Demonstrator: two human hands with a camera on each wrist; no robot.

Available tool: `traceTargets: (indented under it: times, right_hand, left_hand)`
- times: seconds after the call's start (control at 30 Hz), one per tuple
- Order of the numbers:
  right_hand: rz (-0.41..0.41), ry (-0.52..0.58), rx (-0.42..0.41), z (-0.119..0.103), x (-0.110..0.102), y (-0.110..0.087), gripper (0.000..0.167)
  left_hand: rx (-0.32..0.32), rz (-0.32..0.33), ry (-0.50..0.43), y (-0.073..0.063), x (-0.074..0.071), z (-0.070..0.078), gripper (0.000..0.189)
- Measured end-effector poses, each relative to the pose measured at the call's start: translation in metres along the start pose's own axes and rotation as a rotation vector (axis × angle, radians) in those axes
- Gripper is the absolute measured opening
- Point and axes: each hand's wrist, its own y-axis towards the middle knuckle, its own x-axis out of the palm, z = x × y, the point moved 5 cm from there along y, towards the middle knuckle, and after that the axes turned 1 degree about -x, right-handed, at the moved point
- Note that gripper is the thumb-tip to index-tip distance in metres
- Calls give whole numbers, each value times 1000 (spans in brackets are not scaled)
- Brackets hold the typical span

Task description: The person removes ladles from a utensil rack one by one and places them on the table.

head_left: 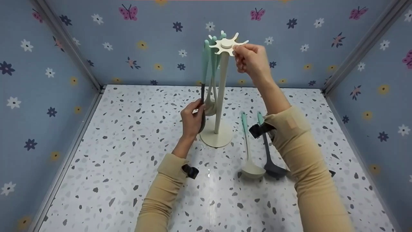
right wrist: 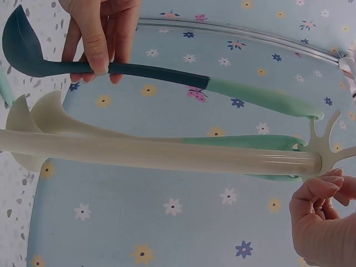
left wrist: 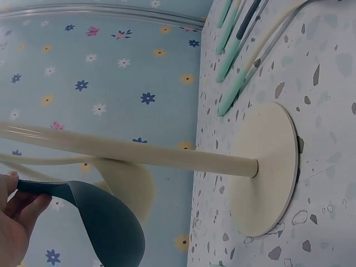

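My left hand [head_left: 192,119] pinches a dark ladle [right wrist: 158,74] by its handle just above the bowl. The ladle hangs nearly upright, bowl down, and its mint handle end is right at a hook of the cream utensil stand [head_left: 222,87]. With thumb and fingers, my right hand [head_left: 254,61] pinches one prong of the stand's star-shaped top [head_left: 227,44]. Cream utensils [right wrist: 53,114] with mint handles hang on neighbouring hooks, partly behind the pole in the right wrist view. The stand's round base [head_left: 216,139] rests on the table.
A cream ladle [head_left: 252,170] and another dark ladle [head_left: 274,170] lie on the speckled table [head_left: 128,145], right of the stand. More mint handles [left wrist: 225,39] show beside them in the left wrist view; my right sleeve hides that area from above. Flowered panels [head_left: 180,64] enclose the back and sides.
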Motion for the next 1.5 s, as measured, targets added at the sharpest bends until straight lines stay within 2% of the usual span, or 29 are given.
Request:
traceTargets:
  times: [0.03,0.1,0.27,0.33,0.47,0.5,0.63,1.0,1.2,1.33,1.5]
  right_hand:
    - [-1,-1,-1,0,0,0,25]
    - [0,0,-1,0,0,0,25]
    - [6,3,6,0,0,1,25]
    - [8,5,10,0,1,1,25]
    - [5,-7,4,0,1,1,25]
    - [4,-10,1,0,1,1,25]
    - [1,-18,-5,0,1,1,24]
    - [3,-3,-3,0,1,1,24]
    - [12,-11,-1,1,1,1,23]
    - [12,-4,8,1,1,1,23]
    - [2,-6,-1,0,1,0,26]
  left_hand:
    - [-2,1,12,0,-2,2,17]
    - [0,8,19,0,-4,-3,17]
    - [-8,29,50,-2,-12,-29,21]
    - [-22,37,70,-3,-17,-34,22]
    - [-52,48,89,-4,-29,-40,22]
    - [-65,49,99,-4,-32,-36,22]
    - [-117,41,155,-6,-44,-41,20]
    - [-297,-55,347,-15,-72,-67,21]
    - [-384,-117,449,-22,-82,-79,20]
    - [-432,-162,514,-27,-88,-87,20]
    - [-478,-183,550,-34,-95,-96,19]
